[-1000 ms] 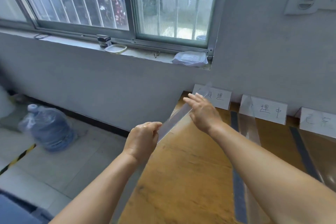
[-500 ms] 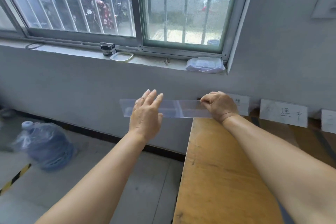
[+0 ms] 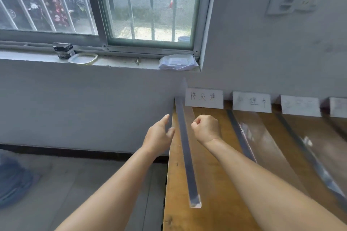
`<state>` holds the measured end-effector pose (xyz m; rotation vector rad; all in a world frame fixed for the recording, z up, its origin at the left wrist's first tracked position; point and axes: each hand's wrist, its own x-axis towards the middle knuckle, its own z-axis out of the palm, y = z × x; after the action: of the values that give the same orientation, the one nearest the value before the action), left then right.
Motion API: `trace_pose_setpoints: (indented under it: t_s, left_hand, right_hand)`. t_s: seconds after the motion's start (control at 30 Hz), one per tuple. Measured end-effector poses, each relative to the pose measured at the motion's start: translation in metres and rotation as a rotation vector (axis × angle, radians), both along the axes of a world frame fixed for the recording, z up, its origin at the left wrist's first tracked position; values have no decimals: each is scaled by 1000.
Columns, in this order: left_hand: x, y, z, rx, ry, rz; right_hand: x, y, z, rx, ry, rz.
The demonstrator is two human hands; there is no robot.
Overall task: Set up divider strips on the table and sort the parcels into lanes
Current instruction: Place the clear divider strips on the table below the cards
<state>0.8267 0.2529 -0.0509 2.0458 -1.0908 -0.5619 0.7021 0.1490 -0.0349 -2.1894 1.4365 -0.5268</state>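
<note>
A long clear divider strip (image 3: 185, 148) with a dark base lies lengthwise along the left edge of the wooden table (image 3: 173, 193), running from the wall toward me. My left hand (image 3: 159, 137) is open just left of it, fingers straight and the thumb close to the strip. My right hand (image 3: 206, 127) is curled on the strip's right side and seems to pinch its clear upright wall. Two more divider strips (image 3: 242, 137) (image 3: 309, 155) lie further right on the table. No parcels are in view.
White paper lane labels (image 3: 203, 97) (image 3: 251, 101) (image 3: 300, 106) lean against the grey wall behind the table. A windowsill (image 3: 116, 62) above holds a small box, a ring and a white packet. A blue water bottle (image 3: 13, 180) lies on the floor at left.
The strip was held crosswise in the air in front of the wall; now it is turned lengthwise and down on the table's left edge. My left hand has come off its end.
</note>
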Motion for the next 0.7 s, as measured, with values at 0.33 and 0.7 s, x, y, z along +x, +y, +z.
trace_pose_setpoints:
  t_s: [0.33,0.7]
  left_hand:
    - [-41,-6,-31,114,153,-158]
    - [-59,-11,-30,110,391,-257]
  right_hand:
    - [-27,17,-29,66,69,-51]
    - [-43,35,-24,584,-353,-25]
